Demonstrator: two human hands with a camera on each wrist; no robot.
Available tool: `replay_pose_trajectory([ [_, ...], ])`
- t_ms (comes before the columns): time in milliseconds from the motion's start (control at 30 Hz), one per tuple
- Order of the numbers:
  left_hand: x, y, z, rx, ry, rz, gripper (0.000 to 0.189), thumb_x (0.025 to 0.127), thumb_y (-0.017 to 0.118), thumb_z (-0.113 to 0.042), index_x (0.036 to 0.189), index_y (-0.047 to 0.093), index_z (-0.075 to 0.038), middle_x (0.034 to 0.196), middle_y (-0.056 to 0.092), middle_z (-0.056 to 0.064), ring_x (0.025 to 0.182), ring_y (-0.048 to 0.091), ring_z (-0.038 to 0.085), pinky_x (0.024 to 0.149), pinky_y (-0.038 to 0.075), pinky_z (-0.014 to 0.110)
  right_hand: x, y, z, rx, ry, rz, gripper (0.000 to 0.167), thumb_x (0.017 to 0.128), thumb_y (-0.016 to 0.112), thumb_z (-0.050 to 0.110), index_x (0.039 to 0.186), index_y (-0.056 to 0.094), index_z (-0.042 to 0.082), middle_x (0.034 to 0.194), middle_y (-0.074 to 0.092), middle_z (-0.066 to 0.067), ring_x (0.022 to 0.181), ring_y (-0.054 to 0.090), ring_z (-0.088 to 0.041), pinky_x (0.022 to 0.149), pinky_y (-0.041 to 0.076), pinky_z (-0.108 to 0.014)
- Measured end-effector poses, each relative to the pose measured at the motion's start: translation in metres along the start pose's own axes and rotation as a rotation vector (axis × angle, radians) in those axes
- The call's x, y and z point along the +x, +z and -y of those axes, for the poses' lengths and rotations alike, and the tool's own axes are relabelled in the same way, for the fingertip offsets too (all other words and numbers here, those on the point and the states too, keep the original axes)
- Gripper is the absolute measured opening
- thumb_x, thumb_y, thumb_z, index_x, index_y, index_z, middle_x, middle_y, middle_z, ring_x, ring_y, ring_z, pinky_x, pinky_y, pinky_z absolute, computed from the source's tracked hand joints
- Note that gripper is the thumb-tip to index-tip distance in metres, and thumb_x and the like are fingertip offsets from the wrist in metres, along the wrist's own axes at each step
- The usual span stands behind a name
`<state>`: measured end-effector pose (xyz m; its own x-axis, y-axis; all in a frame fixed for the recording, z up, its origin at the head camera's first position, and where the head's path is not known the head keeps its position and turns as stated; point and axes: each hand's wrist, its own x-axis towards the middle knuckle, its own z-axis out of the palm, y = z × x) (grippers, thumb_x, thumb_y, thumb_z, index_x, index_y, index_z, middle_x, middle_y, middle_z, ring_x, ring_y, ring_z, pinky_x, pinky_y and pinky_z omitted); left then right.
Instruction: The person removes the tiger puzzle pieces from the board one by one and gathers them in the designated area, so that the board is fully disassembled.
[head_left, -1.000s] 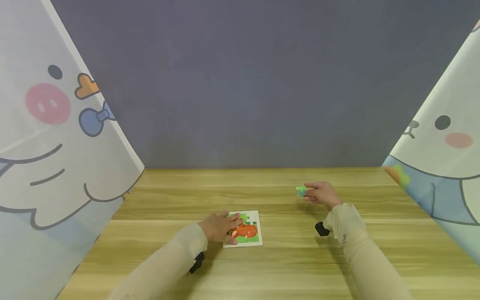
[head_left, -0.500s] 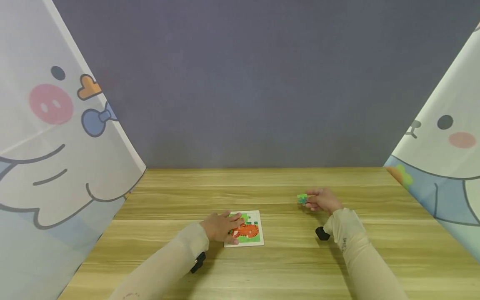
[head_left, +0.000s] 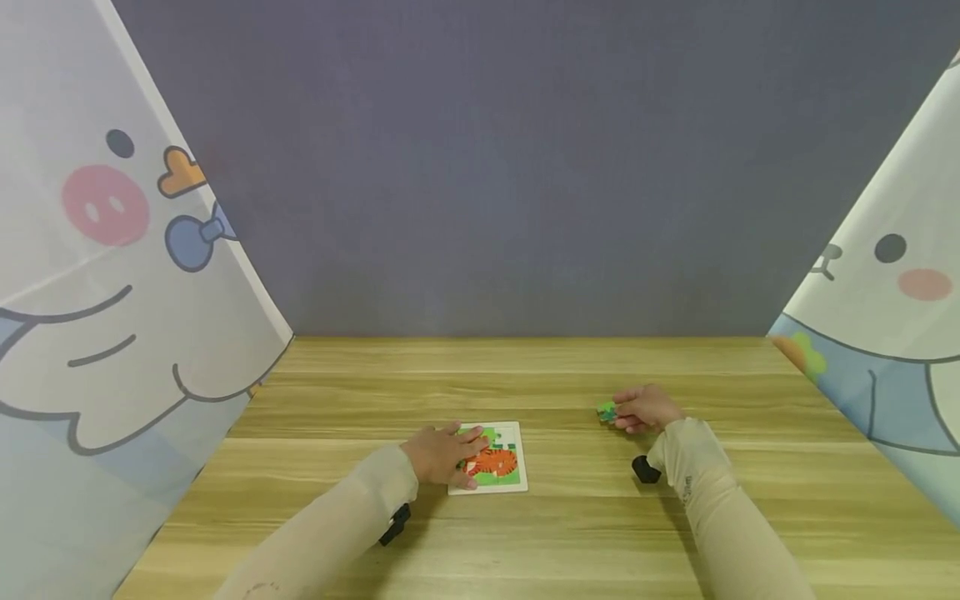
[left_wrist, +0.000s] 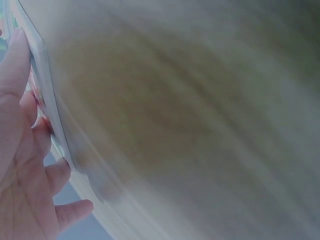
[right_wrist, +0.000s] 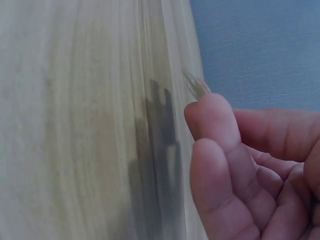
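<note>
A square jigsaw puzzle (head_left: 510, 477) in a white frame lies on the table; it shows an orange striped animal on green, with a pale gap at its upper right. My left hand (head_left: 441, 454) rests on its left part with the fingers spread straight, hiding some of the picture. In the left wrist view the fingers (left_wrist: 42, 140) lie along the frame's edge. Off to the right, my right hand (head_left: 648, 408) pinches a green and teal puzzle piece (head_left: 606, 412) above the table. From the right wrist the piece (right_wrist: 197, 85) appears edge-on, mostly behind the fingertips.
The wooden table (head_left: 337, 392) ends at a dark grey upright panel (head_left: 525, 167). Cartoon-printed white side panels stand at left (head_left: 97, 317) and right (head_left: 900, 333). A black wrist device (head_left: 647, 469) sits under the right cuff, and another (head_left: 395, 525) under the left.
My right hand has come down and slightly nearer with the puzzle piece, which has tilted in the fingers. The left hand stays on the puzzle.
</note>
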<state>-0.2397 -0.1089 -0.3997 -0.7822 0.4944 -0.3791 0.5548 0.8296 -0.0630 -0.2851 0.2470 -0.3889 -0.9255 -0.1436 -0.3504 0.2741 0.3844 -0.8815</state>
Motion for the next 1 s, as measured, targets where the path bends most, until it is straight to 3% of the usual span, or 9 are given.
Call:
replay_pose_trajectory([
  [400,0.0009,-0.001,0.0008,0.013,0.003,-0.002,0.075,0.091,0.055,-0.061,0.156,0.033,-0.033,0.162,0.027,-0.013,0.148,0.029,0.023,0.111,0.038,0.049,0.001,0.0009,-0.006,-0.095,0.015,-0.009,0.046,0.098,0.05,-0.004,0.139,0.038,-0.021,0.066,0.067,0.004,0.054,0.062,-0.002,0.055,0.053,-0.018],
  [900,-0.0033,-0.0046,-0.0011,-0.01,-0.017,0.015,0.075,0.091,0.056,-0.06,0.157,0.032,-0.032,0.163,0.025,-0.013,0.149,0.027,0.022,0.112,0.037,0.051,-0.0011,-0.0007,-0.0078,-0.208,-0.012,-0.084,0.031,0.092,0.058,-0.004,0.119,0.055,-0.018,0.074,0.065,0.001,0.061,0.059,-0.01,0.059,0.052,-0.026],
  [1000,-0.0021,-0.0041,-0.0011,-0.01,-0.016,0.019,0.075,0.091,0.056,-0.06,0.157,0.032,-0.032,0.163,0.024,-0.013,0.149,0.026,0.022,0.113,0.036,0.051,-0.0029,0.0011,-0.0049,-0.262,-0.027,-0.09,0.034,0.091,0.059,-0.002,0.121,0.057,-0.018,0.076,0.067,-0.001,0.061,0.058,-0.009,0.059,0.052,-0.025],
])
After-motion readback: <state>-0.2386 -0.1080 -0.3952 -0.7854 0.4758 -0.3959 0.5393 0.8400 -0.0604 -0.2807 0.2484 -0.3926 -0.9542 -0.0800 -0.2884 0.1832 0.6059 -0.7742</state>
